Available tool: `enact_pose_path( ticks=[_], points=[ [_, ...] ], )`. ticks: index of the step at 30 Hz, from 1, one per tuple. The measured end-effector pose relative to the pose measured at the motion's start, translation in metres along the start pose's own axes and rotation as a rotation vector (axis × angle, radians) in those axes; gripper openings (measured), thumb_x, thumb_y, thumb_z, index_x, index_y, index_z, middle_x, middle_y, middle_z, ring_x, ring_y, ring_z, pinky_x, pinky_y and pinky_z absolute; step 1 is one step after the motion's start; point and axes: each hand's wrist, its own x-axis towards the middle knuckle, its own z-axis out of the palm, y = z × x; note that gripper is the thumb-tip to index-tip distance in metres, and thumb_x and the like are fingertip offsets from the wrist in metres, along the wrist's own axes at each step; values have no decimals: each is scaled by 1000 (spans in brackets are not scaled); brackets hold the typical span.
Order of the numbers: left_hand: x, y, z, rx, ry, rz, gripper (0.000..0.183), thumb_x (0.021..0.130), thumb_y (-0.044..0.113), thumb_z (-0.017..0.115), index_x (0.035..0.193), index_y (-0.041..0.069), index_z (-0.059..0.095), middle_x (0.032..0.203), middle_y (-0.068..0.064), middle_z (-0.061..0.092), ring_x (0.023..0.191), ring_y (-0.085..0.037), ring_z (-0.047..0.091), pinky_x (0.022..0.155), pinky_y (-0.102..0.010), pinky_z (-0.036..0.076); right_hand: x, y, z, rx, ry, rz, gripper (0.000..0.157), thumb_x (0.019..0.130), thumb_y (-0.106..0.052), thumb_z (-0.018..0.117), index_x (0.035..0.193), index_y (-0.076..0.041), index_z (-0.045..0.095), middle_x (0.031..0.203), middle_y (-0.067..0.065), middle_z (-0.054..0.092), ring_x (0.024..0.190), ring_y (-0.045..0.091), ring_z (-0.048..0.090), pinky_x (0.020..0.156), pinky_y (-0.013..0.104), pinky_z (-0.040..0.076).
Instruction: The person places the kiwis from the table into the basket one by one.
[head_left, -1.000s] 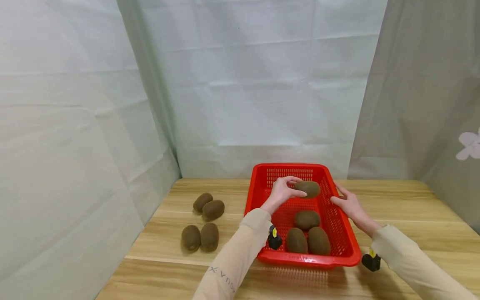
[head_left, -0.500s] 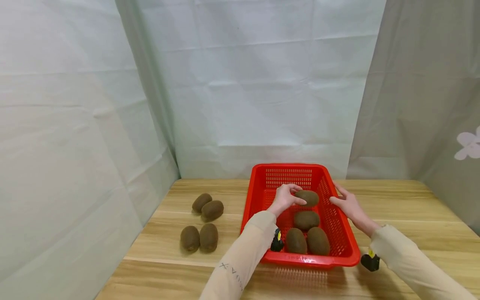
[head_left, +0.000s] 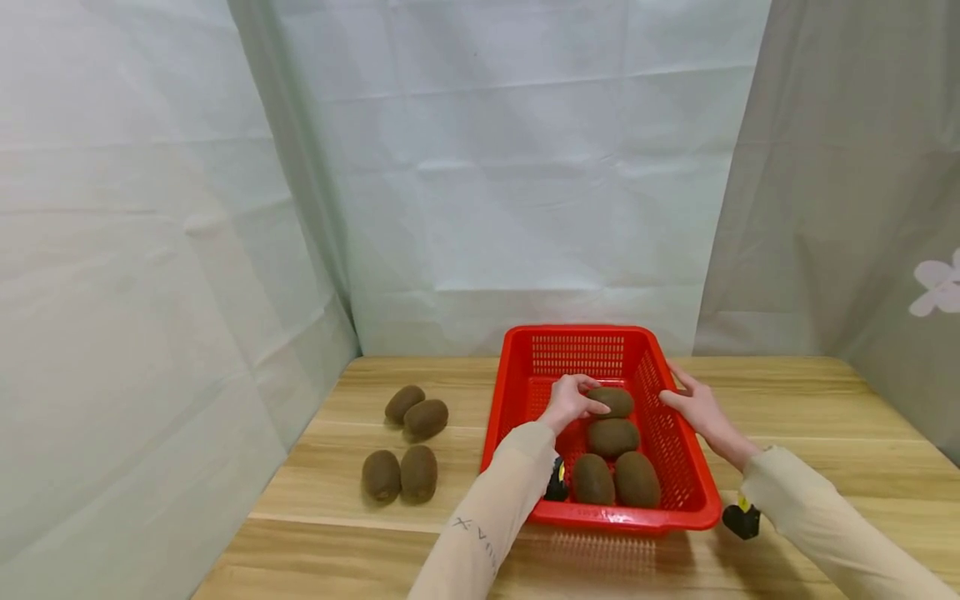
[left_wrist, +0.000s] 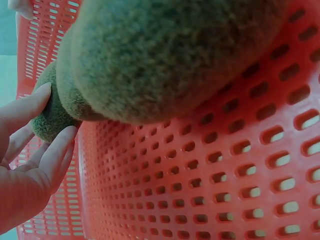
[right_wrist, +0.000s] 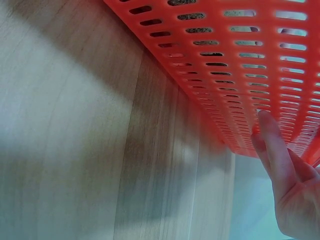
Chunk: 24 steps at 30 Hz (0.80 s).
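My left hand [head_left: 572, 400] reaches into the red plastic basket [head_left: 517, 367] and pinches a brown kiwi [head_left: 615, 402] near its floor, thumb on one side and fingers on the other. In the left wrist view that kiwi [left_wrist: 54, 119] sits between the fingertips, up against its neighbour. Just nearer to me lies a second kiwi [head_left: 613, 438]; two more, a left one [head_left: 593, 480] and a right one [head_left: 637, 481], stand side by side at the near end. My right hand [head_left: 703, 414] grips the basket's right rim, fingers along the slotted outer wall [right_wrist: 235, 90].
Left of the basket, two pairs of kiwis lie on the wooden table [head_left: 322, 542]: a far pair [head_left: 426, 419] and a near pair [head_left: 418, 473]. Pale cloth [head_left: 487, 183] hangs behind the table and along both sides.
My left hand has lowered the kiwi into the basket, towards me and down, until it lies beside the other kiwi. The right hand has stayed on the rim.
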Motion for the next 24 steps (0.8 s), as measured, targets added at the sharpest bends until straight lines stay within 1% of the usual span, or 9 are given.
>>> enact_pose_path(
  ticks=[4,8,10,17,21,24],
  points=[
    [0,-2,0,-1,10,-17,31,70,4,77,99,4,66,86,-5,60,63,-15,54,61,-31,51,0,0,-1,12,-9,6,63,91,-8,47,145,-6,13,116,39,43,84,35,60,63,40,52],
    [0,-3,0,-1,6,-26,31,71,4,76,100,4,66,87,-5,60,65,-16,54,61,-30,51,0,0,-1,-4,-3,10,63,91,-9,47,145,-7,14,116,39,43,84,34,60,63,39,52],
    [0,-2,0,5,-11,-19,32,71,5,76,101,4,66,89,-5,60,67,-15,55,61,-29,51,1,0,-1,-14,2,12,63,91,-9,48,145,-7,14,116,39,43,83,33,61,62,38,52],
    [0,-2,0,36,-102,20,33,73,3,75,104,1,65,95,-5,59,72,-12,55,61,-24,50,2,0,-1,-30,5,7,64,90,-8,48,144,-5,15,113,39,45,80,31,62,60,38,52],
    [0,-2,1,53,-142,10,34,74,3,74,106,1,64,97,-6,60,73,-12,55,61,-24,49,1,0,-1,-24,5,9,64,89,-7,47,144,-5,15,113,40,45,81,34,61,61,39,52],
    [0,-2,2,53,-152,-9,36,74,2,74,107,2,63,96,-6,60,74,-13,55,63,-25,50,1,-1,0,-24,1,5,64,89,-7,47,144,-4,14,114,40,44,83,36,60,62,39,52]
  ],
)
